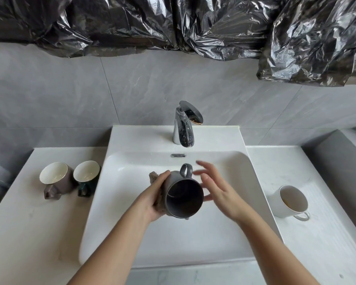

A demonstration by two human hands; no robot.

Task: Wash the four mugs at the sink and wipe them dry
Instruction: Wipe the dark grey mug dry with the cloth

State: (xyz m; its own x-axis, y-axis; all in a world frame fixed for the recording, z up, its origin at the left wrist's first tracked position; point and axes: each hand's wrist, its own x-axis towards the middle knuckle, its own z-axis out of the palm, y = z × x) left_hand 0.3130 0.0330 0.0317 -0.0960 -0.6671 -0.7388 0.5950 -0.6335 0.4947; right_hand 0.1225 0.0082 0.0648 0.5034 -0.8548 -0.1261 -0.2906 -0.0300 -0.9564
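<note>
— Mug (183,197) first: why is it lying on its side over the sink (132,223) and not standing on the desk (29,223)?

— I hold it tipped with the mouth toward me so I can see inside, and any drips fall into the basin. My left hand (152,200) is wrapped round its wall with a brownish cloth (153,177) pressed between palm and mug; I judge that's the wiping step on this one.

— And your right hand (216,188)?

— Spread wide, holding nothing. The fingers are fanned just beside the rim and the handle, which points up and away from me. Whether a fingertip touches the rim, I can't tell. I'd say it's about to take the mug so I can turn it against the cloth.

— Your arms?

— Both forearms reach in from the near edge and meet over the middle of the basin, left wrist bent inward, right wrist nearly straight.

— The other mugs?

— Two stand close together on the desk to the left, a brown mug (56,177) and a green mug (86,175), handles toward me. A white mug (290,201) stands alone on the right with something brownish in it, so I reckon that one is unwashed. Farther back, the tap (185,124) shows no water running.
</note>
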